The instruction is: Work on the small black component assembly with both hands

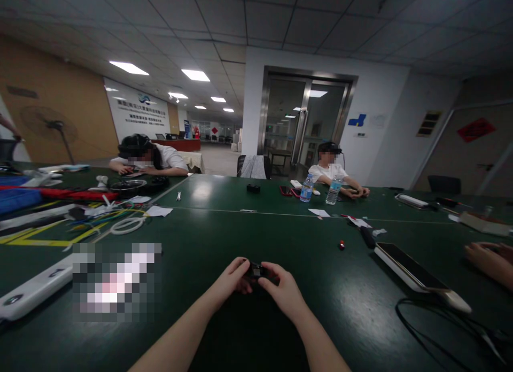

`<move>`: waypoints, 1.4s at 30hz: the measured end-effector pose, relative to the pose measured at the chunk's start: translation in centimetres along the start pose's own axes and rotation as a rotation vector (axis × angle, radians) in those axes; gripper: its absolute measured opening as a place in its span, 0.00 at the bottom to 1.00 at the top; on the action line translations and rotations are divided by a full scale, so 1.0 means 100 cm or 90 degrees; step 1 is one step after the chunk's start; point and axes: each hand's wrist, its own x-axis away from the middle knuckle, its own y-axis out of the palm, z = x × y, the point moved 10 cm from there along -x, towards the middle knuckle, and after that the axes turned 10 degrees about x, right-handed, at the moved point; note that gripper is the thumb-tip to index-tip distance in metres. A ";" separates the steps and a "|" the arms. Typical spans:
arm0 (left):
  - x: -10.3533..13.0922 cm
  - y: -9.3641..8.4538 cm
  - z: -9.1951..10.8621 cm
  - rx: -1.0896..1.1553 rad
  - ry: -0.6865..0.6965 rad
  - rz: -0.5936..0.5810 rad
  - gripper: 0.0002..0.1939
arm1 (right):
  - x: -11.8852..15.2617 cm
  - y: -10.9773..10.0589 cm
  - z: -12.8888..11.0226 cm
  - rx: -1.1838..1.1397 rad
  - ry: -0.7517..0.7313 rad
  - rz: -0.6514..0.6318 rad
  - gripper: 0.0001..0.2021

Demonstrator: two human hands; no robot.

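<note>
Between my two hands, just above the green table (192,329), is a small dark object (257,270) with a lighter grey patch on it; its kind is too small to make out. My left hand (235,276) grips it from the left side, fingers curled. From the right, the thumb and fingers of my right hand (280,281) close on the same object. The fingers partly cover it.
Left lie a white device (38,286), a blurred-out bright item (120,281) and a coiled white cable (127,225). Right are a phone (412,265), a black cable (417,329) and another person's hand (489,257). Bottles (333,190) stand farther back, near two seated people.
</note>
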 end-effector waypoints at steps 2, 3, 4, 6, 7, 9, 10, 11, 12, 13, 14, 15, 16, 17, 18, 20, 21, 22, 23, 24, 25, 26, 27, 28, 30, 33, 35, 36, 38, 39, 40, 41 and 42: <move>0.003 0.000 0.003 0.023 0.007 -0.009 0.23 | -0.001 -0.002 0.002 -0.021 0.009 0.006 0.20; 0.006 0.000 0.006 0.035 0.016 -0.021 0.24 | -0.001 -0.002 0.003 -0.031 0.013 0.008 0.20; 0.009 0.005 0.009 0.052 0.030 -0.065 0.28 | -0.001 -0.003 0.004 -0.043 0.015 0.009 0.20; 0.014 0.012 0.014 0.059 0.044 -0.127 0.37 | -0.001 -0.001 0.002 -0.072 0.011 0.006 0.20; 0.016 0.013 0.015 0.063 0.045 -0.140 0.36 | 0.000 0.000 0.000 -0.087 0.005 0.003 0.20; 0.017 0.015 0.017 0.057 0.050 -0.150 0.31 | 0.000 0.004 -0.005 -0.110 -0.013 -0.007 0.19; 0.018 0.015 0.017 0.050 0.055 -0.150 0.27 | 0.001 0.005 -0.007 -0.116 -0.021 -0.010 0.18; 0.018 0.015 0.019 0.042 0.061 -0.147 0.24 | 0.002 0.006 -0.009 -0.119 -0.026 -0.011 0.18; 0.018 0.015 0.020 0.034 0.067 -0.142 0.22 | 0.002 0.006 -0.011 -0.119 -0.030 -0.011 0.17; 0.018 0.014 0.021 0.027 0.071 -0.135 0.20 | 0.003 0.006 -0.013 -0.116 -0.033 -0.010 0.17; 0.018 0.014 0.022 0.024 0.071 -0.127 0.20 | 0.003 0.005 -0.014 -0.112 -0.035 -0.011 0.17; 0.018 0.013 0.022 0.024 0.068 -0.120 0.20 | 0.004 0.005 -0.014 -0.106 -0.035 -0.013 0.16; 0.018 0.013 0.022 0.027 0.064 -0.115 0.20 | 0.004 0.005 -0.015 -0.098 -0.036 -0.015 0.16; 0.018 0.013 0.022 0.031 0.059 -0.114 0.20 | 0.005 0.005 -0.015 -0.089 -0.037 -0.014 0.16; 0.018 0.013 0.021 0.036 0.056 -0.115 0.20 | 0.005 0.004 -0.015 -0.079 -0.039 -0.011 0.16; 0.017 0.014 0.021 0.043 0.055 -0.121 0.19 | 0.005 0.000 -0.017 -0.061 -0.061 0.013 0.16; 0.017 0.014 0.020 0.044 0.056 -0.122 0.18 | 0.005 -0.002 -0.020 -0.052 -0.080 0.030 0.15; 0.016 0.014 0.019 0.043 0.058 -0.118 0.18 | 0.005 -0.004 -0.023 -0.044 -0.100 0.043 0.15; 0.015 0.014 0.018 0.042 0.056 -0.119 0.18 | 0.005 -0.004 -0.025 -0.035 -0.115 0.048 0.14; 0.015 0.015 0.017 0.046 0.057 -0.124 0.18 | 0.005 -0.004 -0.026 -0.025 -0.124 0.047 0.13; 0.015 0.016 0.017 0.046 0.056 -0.130 0.17 | 0.005 -0.002 -0.027 -0.014 -0.125 0.041 0.11; 0.015 0.017 0.016 0.045 0.057 -0.137 0.17 | 0.005 -0.001 -0.027 -0.002 -0.121 0.030 0.10; 0.015 0.018 0.016 0.043 0.059 -0.143 0.17 | 0.005 0.000 -0.027 0.007 -0.116 0.022 0.10; 0.016 0.018 0.017 0.039 0.061 -0.147 0.17 | 0.005 0.001 -0.027 0.014 -0.110 0.016 0.09; 0.017 0.019 0.018 0.037 0.066 -0.154 0.18 | 0.005 0.000 -0.027 0.018 -0.104 0.010 0.09; 0.019 0.020 0.019 0.042 0.065 -0.171 0.19 | 0.006 -0.001 -0.029 0.017 -0.099 0.009 0.09; 0.019 0.020 0.018 0.037 0.060 -0.175 0.18 | 0.006 -0.002 -0.028 0.011 -0.096 0.009 0.09; 0.020 0.020 0.018 0.033 0.059 -0.173 0.18 | 0.006 -0.002 -0.028 0.006 -0.095 0.009 0.09; 0.020 0.020 0.018 0.026 0.060 -0.173 0.17 | 0.005 -0.001 -0.026 -0.009 -0.093 0.012 0.08; 0.020 0.020 0.018 0.026 0.060 -0.175 0.17 | 0.005 -0.002 -0.026 -0.017 -0.093 0.016 0.08; 0.020 0.021 0.018 0.029 0.059 -0.178 0.17 | 0.005 -0.002 -0.025 -0.026 -0.093 0.020 0.07; 0.020 0.021 0.018 0.035 0.058 -0.181 0.18 | 0.004 -0.002 -0.024 -0.034 -0.093 0.024 0.07; 0.020 0.022 0.018 0.042 0.058 -0.183 0.18 | 0.004 -0.002 -0.023 -0.041 -0.093 0.026 0.07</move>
